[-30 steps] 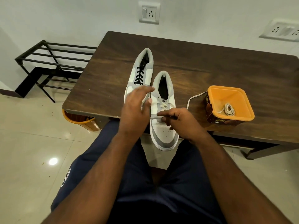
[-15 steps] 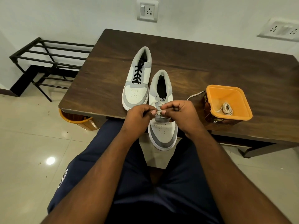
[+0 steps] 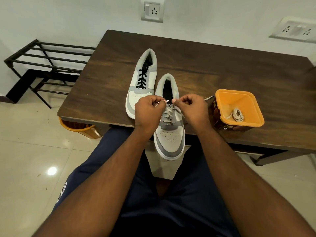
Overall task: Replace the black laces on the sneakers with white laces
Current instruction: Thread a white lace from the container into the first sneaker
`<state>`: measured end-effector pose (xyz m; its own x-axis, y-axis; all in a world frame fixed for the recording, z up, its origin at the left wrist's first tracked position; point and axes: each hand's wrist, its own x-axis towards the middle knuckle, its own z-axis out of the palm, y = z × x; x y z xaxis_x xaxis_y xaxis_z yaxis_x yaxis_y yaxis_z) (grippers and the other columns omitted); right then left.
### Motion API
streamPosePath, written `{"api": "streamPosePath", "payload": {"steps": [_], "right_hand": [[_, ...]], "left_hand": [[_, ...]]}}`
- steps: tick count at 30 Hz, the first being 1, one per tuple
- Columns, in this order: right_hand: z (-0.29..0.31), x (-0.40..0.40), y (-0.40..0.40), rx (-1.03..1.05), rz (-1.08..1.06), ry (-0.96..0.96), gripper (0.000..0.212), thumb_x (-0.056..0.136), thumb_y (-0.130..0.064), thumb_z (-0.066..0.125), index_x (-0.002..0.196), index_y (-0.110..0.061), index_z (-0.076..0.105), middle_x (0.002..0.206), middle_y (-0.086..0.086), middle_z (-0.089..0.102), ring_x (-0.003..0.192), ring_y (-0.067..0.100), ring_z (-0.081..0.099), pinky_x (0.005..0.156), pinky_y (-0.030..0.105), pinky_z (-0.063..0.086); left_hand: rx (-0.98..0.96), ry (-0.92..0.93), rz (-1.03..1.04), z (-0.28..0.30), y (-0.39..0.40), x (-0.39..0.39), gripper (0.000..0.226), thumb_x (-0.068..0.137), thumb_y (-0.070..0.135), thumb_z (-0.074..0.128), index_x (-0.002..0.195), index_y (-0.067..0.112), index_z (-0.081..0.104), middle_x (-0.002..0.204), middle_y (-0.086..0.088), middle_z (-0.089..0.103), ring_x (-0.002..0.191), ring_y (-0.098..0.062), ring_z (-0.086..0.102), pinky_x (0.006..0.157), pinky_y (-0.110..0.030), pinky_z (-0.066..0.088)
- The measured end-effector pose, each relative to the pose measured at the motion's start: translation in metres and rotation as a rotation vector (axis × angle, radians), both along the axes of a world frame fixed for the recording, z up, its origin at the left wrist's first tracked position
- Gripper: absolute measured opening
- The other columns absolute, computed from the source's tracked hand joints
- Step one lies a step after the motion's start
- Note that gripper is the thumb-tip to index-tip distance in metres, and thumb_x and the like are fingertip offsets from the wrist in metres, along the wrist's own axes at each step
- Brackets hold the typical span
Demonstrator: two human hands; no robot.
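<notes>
A white lace tip [image 3: 167, 101] is pinched between the curled thumb and forefinger of the left hand [image 3: 149, 109], its short plastic end sticking out toward the right. The fingers of the right hand [image 3: 191, 106] are likewise curled tight, and the other run of the white lace [image 3: 169, 117] is gripped there, a strand passing under the knuckles and down to the eyelets. The two fists are held close together, just apart, above the tongue of the near sneaker [image 3: 171, 139]. On this shoe the lower eyelets are already crossed by the white lace, while the toe overhangs the front edge of the wooden table [image 3: 222, 65]. A loose end of the lace is seen trailing on the table to the right of the right hand.

Just beside it on the left, further back, the second sneaker [image 3: 142, 86] is laid flat, and the black lace [image 3: 142, 77] is still threaded through it. To the right, near the table's front edge, an orange tub [image 3: 239, 108] is set, in which a coiled white lace [image 3: 236, 114] is kept. A black metal rack [image 3: 46, 65] is stood on the floor to the left, and an orange bin [image 3: 78, 129] is partly hidden under the table.
</notes>
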<state>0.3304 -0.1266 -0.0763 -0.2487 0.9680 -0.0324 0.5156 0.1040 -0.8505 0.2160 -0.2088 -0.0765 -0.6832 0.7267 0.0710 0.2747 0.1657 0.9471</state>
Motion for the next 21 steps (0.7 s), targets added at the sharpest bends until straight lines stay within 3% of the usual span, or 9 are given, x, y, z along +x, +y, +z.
{"api": "streamPosePath", "payload": {"steps": [4, 7, 10, 16, 21], "right_hand": [[-0.008, -0.010, 0.000, -0.004, 0.021, -0.074, 0.016, 0.080, -0.032, 0.075, 0.076, -0.018, 0.069, 0.068, -0.005, 0.066, 0.066, 0.012, 0.061, 0.068, 0.036, 0.055], [-0.016, -0.011, 0.004, -0.106, -0.017, 0.000, 0.011, 0.084, -0.021, 0.072, 0.076, -0.013, 0.071, 0.070, 0.004, 0.070, 0.067, 0.016, 0.062, 0.075, 0.044, 0.057], [-0.020, -0.007, 0.002, -0.176, -0.031, 0.101, 0.014, 0.086, -0.016, 0.070, 0.072, -0.012, 0.071, 0.073, 0.013, 0.071, 0.066, 0.020, 0.062, 0.073, 0.051, 0.058], [-0.016, -0.003, -0.003, -0.184, 0.004, 0.179, 0.015, 0.089, -0.012, 0.067, 0.075, -0.016, 0.072, 0.076, 0.009, 0.072, 0.070, 0.014, 0.063, 0.077, 0.041, 0.057], [-0.015, -0.004, -0.007, -0.165, 0.017, 0.183, 0.011, 0.090, -0.011, 0.066, 0.082, -0.009, 0.073, 0.081, 0.012, 0.072, 0.073, 0.016, 0.062, 0.076, 0.038, 0.057]], "left_hand": [[-0.033, 0.035, -0.010, -0.001, 0.010, 0.004, 0.011, 0.086, 0.016, 0.066, 0.088, 0.013, 0.076, 0.075, 0.006, 0.069, 0.071, -0.008, 0.065, 0.072, -0.028, 0.055], [-0.080, 0.100, -0.060, -0.003, 0.012, 0.004, 0.012, 0.088, 0.017, 0.064, 0.087, 0.015, 0.075, 0.077, 0.005, 0.069, 0.074, -0.010, 0.067, 0.073, -0.030, 0.056], [-0.129, 0.148, -0.120, -0.007, 0.016, 0.003, 0.013, 0.090, 0.018, 0.062, 0.087, 0.016, 0.074, 0.080, 0.006, 0.069, 0.075, -0.010, 0.066, 0.073, -0.032, 0.056], [-0.199, 0.185, -0.172, -0.008, 0.024, 0.006, 0.015, 0.091, 0.017, 0.059, 0.087, 0.015, 0.073, 0.078, 0.000, 0.071, 0.069, -0.015, 0.067, 0.070, -0.040, 0.059], [-0.205, 0.189, -0.178, -0.008, 0.026, 0.010, 0.014, 0.093, 0.019, 0.059, 0.090, 0.016, 0.073, 0.077, 0.004, 0.068, 0.068, -0.010, 0.065, 0.069, -0.035, 0.058]]}}
